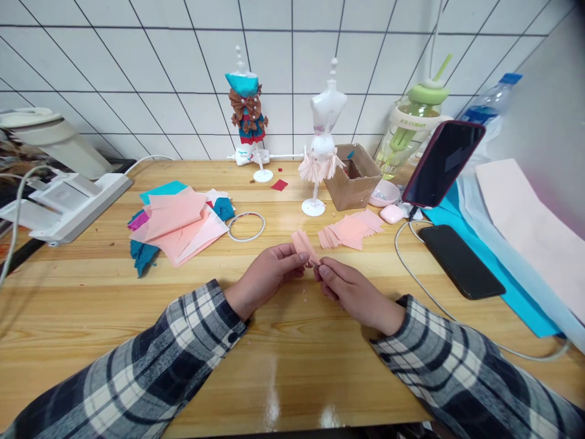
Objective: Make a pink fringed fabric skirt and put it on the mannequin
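Between my two hands, above the wooden table [283, 341], is a small pleated piece of peach crepe paper [302, 242]. My left hand [278, 267] pinches it between thumb and fingers. At its lower right end, the fingertips of my right hand [345, 283] close on the paper's edge. Just beyond my hands lies a pile of fringed peach paper pieces [351, 229]. Behind that, a small white mannequin [326, 110] stands upright on a round base, with a ruffled peach paper skirt [320, 166] around its hips.
A second mannequin [247, 107] wears a teal, brown and red outfit. Coloured paper sheets [176, 219] and a white ring [247, 227] lie left. A cardboard box [354, 183], a propped phone [443, 161], a flat phone [461, 261], a cable and a drink bottle [411, 125] occupy the right.
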The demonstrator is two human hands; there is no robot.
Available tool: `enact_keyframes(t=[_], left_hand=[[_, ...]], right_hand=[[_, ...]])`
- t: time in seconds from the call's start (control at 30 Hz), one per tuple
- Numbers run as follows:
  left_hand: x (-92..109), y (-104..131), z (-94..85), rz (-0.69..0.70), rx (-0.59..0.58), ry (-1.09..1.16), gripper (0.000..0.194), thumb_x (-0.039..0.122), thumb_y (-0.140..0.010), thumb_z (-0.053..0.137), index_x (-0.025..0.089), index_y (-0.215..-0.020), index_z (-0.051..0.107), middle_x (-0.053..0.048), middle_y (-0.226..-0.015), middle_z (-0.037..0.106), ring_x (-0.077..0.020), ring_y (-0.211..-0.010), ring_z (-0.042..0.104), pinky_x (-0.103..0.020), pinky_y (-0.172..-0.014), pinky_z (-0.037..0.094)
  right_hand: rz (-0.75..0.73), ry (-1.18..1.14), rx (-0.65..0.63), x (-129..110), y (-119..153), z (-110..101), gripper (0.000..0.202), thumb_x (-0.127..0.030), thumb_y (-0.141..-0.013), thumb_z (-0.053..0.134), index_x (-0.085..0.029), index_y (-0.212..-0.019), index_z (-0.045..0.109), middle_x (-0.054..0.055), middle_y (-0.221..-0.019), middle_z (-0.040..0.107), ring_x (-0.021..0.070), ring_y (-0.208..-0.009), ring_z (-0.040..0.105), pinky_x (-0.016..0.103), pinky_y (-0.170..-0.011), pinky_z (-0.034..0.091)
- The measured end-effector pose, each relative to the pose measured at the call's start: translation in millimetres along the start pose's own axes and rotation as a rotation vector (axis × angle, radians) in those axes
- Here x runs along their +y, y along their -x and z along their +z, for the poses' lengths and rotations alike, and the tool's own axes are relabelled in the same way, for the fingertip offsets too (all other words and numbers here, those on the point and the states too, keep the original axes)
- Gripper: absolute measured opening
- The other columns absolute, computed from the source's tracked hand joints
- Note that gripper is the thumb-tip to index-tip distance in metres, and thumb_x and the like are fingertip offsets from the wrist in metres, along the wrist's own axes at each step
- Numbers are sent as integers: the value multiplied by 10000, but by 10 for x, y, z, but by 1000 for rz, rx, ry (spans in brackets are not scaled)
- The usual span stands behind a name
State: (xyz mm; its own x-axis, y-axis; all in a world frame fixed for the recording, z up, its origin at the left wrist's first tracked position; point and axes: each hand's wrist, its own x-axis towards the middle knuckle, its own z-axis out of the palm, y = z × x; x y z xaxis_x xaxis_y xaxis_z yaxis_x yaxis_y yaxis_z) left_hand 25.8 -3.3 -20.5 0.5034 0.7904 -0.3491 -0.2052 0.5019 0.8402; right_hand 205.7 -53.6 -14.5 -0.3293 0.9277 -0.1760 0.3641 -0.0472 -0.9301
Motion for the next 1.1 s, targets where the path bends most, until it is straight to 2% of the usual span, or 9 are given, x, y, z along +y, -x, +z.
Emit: enact_keyframes(t=[0.33, 0.53, 0.73, 0.87, 0.97, 1.1], left_hand=[[-9, -3, -20, 7, 1, -48, 222, 315, -729, 756, 136, -844, 692, -46, -841, 689, -121, -726, 598, -253, -722, 428], [-5, 0, -17, 10, -16, -54, 211, 303, -748, 742, 135, -867, 695, -52, -877, 695, -126, -758, 606, -255, -748, 429], [-2, 0, -12, 12, -9, -38, 218, 305, -738, 751, 129, -855, 695, -47, -847, 690, -115, -727, 595, -241, -708, 426], [5, 0, 6, 35, 35, 2, 196, 284, -724, 763, 134, -815, 676, -19, -803, 672, -92, -687, 574, -215, -670, 420], [13, 9, 31, 56, 87, 31, 181, 268, -722, 763, 139, -787, 654, 5, -750, 647, -71, -633, 548, -196, -625, 407], [7, 17, 44, 58, 69, 10, 177, 268, -744, 742, 133, -813, 651, -8, -765, 647, -77, -636, 553, -199, -621, 412]], right_hand=[[31, -62, -4, 28, -19, -1, 328, -470, -961, 344, -214, -780, 442, -40, -655, 424, 109, -572, 389, 234, -503, 298], [66, -75, -25, -46, -13, -35, 315, -447, -947, 358, -211, -757, 443, -49, -608, 383, 108, -543, 367, 237, -497, 285], [83, -87, -15, -52, -26, -43, 311, -422, -947, 362, -209, -733, 437, -57, -579, 373, 103, -520, 362, 238, -497, 290], [52, -41, 7, -3, -28, -22, 322, -424, -964, 341, -208, -743, 430, -56, -587, 419, 94, -511, 389, 231, -497, 311], [14, 18, -19, 4, -6, 13, 310, -427, -986, 296, -217, -793, 418, -53, -596, 511, 92, -496, 443, 225, -501, 344], [7, 43, -37, -3, 12, 66, 260, -440, -994, 271, -233, -933, 416, -46, -676, 601, 85, -454, 503, 220, -481, 387]])
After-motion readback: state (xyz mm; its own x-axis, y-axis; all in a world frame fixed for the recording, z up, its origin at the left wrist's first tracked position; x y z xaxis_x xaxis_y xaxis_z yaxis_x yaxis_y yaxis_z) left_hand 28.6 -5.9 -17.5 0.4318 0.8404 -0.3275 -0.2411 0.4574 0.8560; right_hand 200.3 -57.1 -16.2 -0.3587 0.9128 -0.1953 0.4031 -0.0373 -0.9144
